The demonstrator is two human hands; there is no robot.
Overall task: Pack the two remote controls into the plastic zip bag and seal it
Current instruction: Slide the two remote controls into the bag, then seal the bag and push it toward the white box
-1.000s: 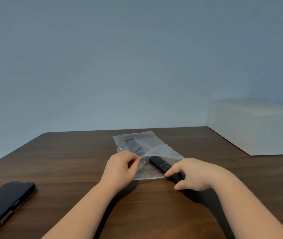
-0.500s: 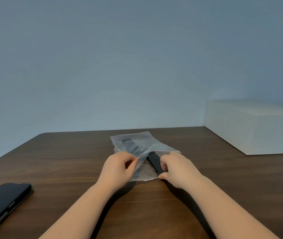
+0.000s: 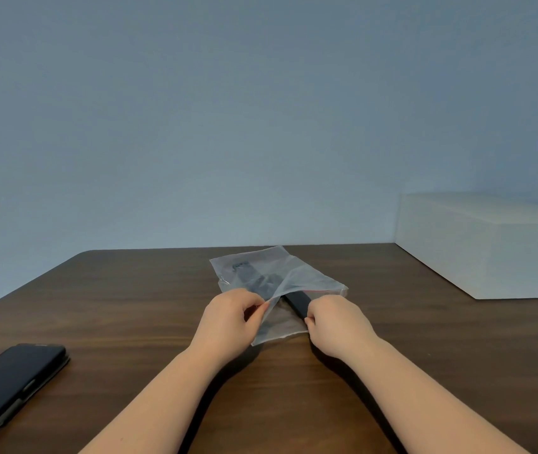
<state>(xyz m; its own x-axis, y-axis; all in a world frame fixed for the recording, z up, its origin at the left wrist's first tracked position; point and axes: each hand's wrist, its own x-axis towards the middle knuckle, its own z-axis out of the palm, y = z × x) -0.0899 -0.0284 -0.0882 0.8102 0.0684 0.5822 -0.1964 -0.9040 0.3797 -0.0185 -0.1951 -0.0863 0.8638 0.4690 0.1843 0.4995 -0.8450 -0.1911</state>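
A clear plastic zip bag [image 3: 307, 276] with a red strip along its mouth lies on the brown table [image 3: 130, 306]. Inside it, toward the far left, a dark remote [image 3: 254, 278] shows through the plastic. A second black remote [image 3: 297, 301] sits partly under the raised upper flap at the bag's mouth. My left hand [image 3: 231, 317] pinches the upper flap's edge and lifts it. My right hand [image 3: 335, 324] grips the near end of the second remote, hiding that end.
A black phone in a case [image 3: 9, 385] lies at the table's near left. A large white box [image 3: 487, 247] stands at the far right against the wall. The table's rounded far-left corner [image 3: 87, 253] is in view.
My right hand has slid forward and left, and the second remote has gone further under the bag's flap. My left hand keeps the flap lifted.
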